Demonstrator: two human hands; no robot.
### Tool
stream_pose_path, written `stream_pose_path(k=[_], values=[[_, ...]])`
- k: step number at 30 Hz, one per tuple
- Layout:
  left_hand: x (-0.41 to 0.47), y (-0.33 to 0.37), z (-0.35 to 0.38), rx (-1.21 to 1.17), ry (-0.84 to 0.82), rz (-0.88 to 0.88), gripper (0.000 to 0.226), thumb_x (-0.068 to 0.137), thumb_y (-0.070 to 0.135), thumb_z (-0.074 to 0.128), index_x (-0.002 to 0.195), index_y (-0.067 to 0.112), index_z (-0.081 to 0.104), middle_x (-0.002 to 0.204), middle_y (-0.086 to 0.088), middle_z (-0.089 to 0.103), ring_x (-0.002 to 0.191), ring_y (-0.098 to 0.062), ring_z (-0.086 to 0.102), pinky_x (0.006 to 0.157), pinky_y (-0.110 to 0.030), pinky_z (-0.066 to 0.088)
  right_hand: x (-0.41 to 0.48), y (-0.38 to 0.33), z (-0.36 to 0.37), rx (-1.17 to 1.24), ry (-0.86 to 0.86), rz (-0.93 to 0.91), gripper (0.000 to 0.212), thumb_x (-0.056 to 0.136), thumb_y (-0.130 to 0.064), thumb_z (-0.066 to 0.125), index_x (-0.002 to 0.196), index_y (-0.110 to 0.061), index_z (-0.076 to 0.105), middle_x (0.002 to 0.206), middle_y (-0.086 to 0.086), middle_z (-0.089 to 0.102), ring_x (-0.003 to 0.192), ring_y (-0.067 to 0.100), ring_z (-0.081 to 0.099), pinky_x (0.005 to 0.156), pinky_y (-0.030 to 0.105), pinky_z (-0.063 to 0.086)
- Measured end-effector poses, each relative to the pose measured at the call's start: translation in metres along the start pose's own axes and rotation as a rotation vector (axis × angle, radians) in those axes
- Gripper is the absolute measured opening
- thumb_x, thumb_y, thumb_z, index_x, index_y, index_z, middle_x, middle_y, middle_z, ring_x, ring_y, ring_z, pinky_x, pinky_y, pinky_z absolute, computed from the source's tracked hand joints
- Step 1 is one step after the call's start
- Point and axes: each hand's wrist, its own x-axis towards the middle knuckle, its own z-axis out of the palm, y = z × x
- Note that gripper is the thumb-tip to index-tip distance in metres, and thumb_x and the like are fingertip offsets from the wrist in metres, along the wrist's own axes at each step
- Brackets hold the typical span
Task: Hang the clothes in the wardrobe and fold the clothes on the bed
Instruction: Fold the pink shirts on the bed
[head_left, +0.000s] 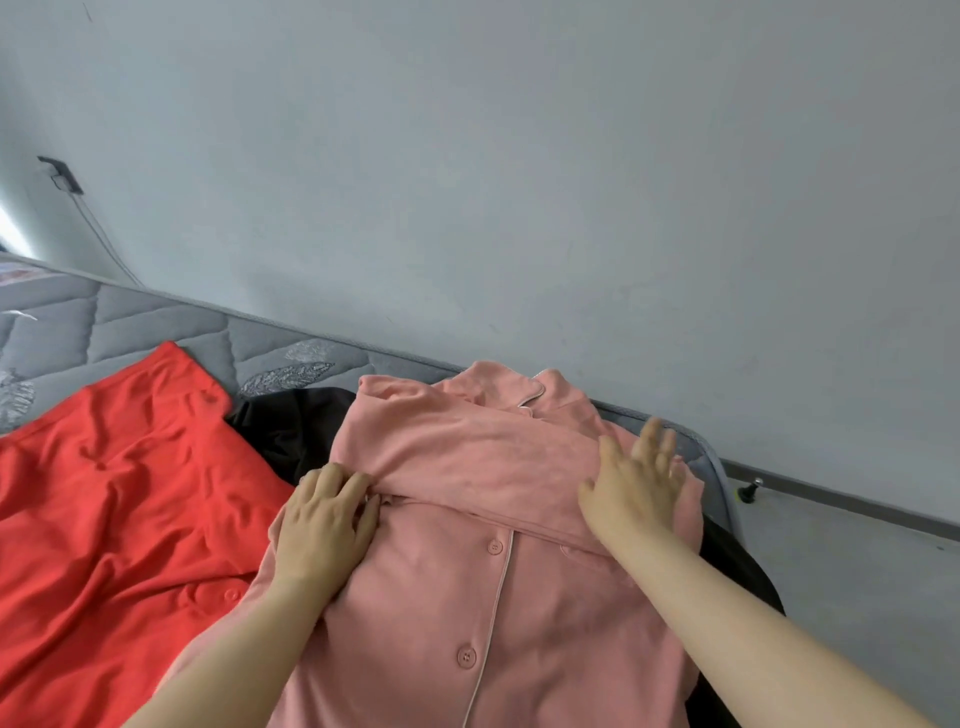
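At the far left the red garment (119, 467) lies loose on the mattress (156, 332), and a black garment (291, 431) sits partly under the pink shirt (441, 597), which lies buttoned side up in the middle, near you. Your left hand (324, 519) rests on the shirt's left edge with its fingers bent onto the end of the folded-over sleeve (467, 452). Whether they pinch or only press, you cannot tell. If you lift that hand early, the sleeve may slide back. Your right hand (634, 488), flat with fingers spread and blurred, is at the right shoulder. A hard sweep there could drag the shirt over the slippery black cloth toward the mattress's right edge.
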Motion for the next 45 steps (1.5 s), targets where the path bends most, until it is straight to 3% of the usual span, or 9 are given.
stream_pose_path(k=[6,13,20,24,28,34,37,40,45], values=[[-0.004,-0.006,0.024,-0.042,0.078,-0.056,0.034,0.089,0.036,0.043,0.094,0.014,0.068,0.093,-0.005,0.058,0.083,-0.031,0.054,0.078,-0.043,0.049,0.022,-0.081,0.016,0.321,0.020,-0.392,0.039,0.093,-0.021,0.054,0.130,-0.009,0.054,0.136,0.010,0.053,0.128,0.025,0.045,0.107,0.035,0.032],[-0.004,-0.013,0.042,-0.093,0.150,-0.016,0.030,0.088,0.031,0.045,0.097,0.016,0.069,0.095,-0.004,0.060,0.085,-0.028,0.055,0.082,-0.038,0.042,0.071,-0.199,0.028,0.498,-0.081,-0.585,0.035,0.094,-0.025,0.055,0.124,-0.008,0.061,0.125,0.008,0.062,0.119,0.022,0.053,0.102,0.033,0.037],[-0.004,-0.013,0.045,-0.107,0.187,0.001,0.031,0.088,0.030,0.045,0.096,0.015,0.070,0.095,-0.006,0.061,0.088,-0.029,0.055,0.083,-0.038,0.041,0.105,-0.238,0.033,0.519,-0.155,-0.522,0.016,0.088,-0.028,0.064,0.078,-0.015,0.067,0.086,0.001,0.070,0.089,0.020,0.063,0.076,0.030,0.046],[-0.003,-0.012,0.045,-0.108,0.169,-0.010,0.030,0.088,0.030,0.045,0.095,0.016,0.071,0.096,-0.004,0.061,0.085,-0.029,0.058,0.083,-0.038,0.042,0.134,-0.238,0.023,0.850,-0.046,-0.249,0.018,0.098,-0.022,0.051,0.094,-0.008,0.061,0.088,-0.003,0.057,0.084,0.016,0.052,0.065,0.021,0.029],[-0.004,-0.012,0.044,-0.111,0.170,-0.015,0.030,0.088,0.031,0.045,0.094,0.017,0.070,0.096,-0.003,0.061,0.083,-0.028,0.058,0.083,-0.037,0.041,0.135,-0.234,0.036,0.842,-0.211,-0.195,0.015,0.097,-0.013,0.046,0.105,-0.008,0.058,0.100,-0.001,0.062,0.093,0.019,0.056,0.072,0.025,0.037],[-0.003,-0.011,0.045,-0.108,0.190,0.006,0.028,0.087,0.030,0.046,0.096,0.016,0.068,0.097,-0.004,0.060,0.089,-0.026,0.052,0.084,-0.037,0.040,0.108,-0.206,0.033,0.738,-0.162,-0.367,0.025,0.095,-0.020,0.055,0.119,-0.012,0.054,0.118,0.004,0.064,0.110,0.018,0.059,0.096,0.030,0.043],[-0.003,-0.009,0.042,-0.097,0.170,-0.005,0.030,0.087,0.031,0.044,0.097,0.015,0.068,0.097,-0.005,0.060,0.088,-0.029,0.054,0.083,-0.039,0.041,0.079,-0.172,0.024,0.699,-0.082,-0.434,0.025,0.093,-0.012,0.054,0.117,-0.009,0.058,0.116,0.007,0.064,0.108,0.021,0.060,0.096,0.035,0.045],[-0.002,-0.005,0.037,-0.081,0.143,-0.021,0.035,0.087,0.032,0.042,0.096,0.013,0.070,0.096,-0.007,0.061,0.084,-0.032,0.057,0.079,-0.044,0.045,0.043,-0.126,0.019,0.568,0.011,-0.532,0.026,0.089,-0.007,0.056,0.115,-0.006,0.062,0.116,0.006,0.066,0.109,0.021,0.059,0.092,0.027,0.041],[-0.001,0.003,0.025,-0.047,0.105,-0.019,0.040,0.086,0.032,0.040,0.094,0.008,0.071,0.094,-0.012,0.062,0.081,-0.037,0.057,0.076,-0.048,0.048,-0.002,-0.049,0.015,0.371,0.117,-0.458,0.026,0.088,-0.011,0.058,0.112,-0.008,0.065,0.116,0.006,0.064,0.112,0.025,0.056,0.097,0.038,0.041]])
